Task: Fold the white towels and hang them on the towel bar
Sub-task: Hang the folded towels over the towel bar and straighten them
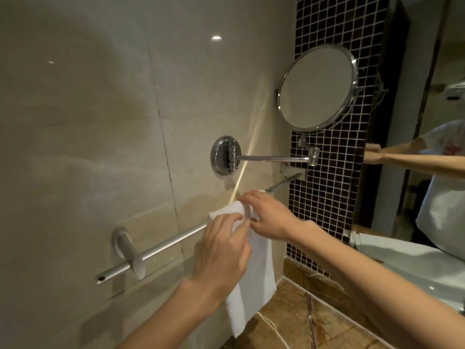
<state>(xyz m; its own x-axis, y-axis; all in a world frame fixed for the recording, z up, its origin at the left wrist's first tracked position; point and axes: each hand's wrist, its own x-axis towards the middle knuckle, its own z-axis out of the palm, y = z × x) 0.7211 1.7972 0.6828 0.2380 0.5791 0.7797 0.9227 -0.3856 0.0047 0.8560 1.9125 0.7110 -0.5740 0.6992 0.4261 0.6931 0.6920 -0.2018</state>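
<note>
From the head view, a white towel [254,273] hangs folded in a narrow strip over the towel bar [166,244], which runs aslant along the beige tiled wall [88,122]; the towel's top is draped across the bar and its long end falls straight down toward the brown marble counter [302,321]; the left hand [224,250] lies in front of the towel, thumb and fingers curled and pinching the cloth just below the bar; the right hand [266,215] sits on top of the fold, fingers curled over the cloth at the bar, thumb reaching toward the left hand; above them a round swivel mirror [318,88] stands out on a chrome arm [271,159] before a strip of dark mosaic tile [327,197]; a white sink [427,268] lies at the right.
</note>
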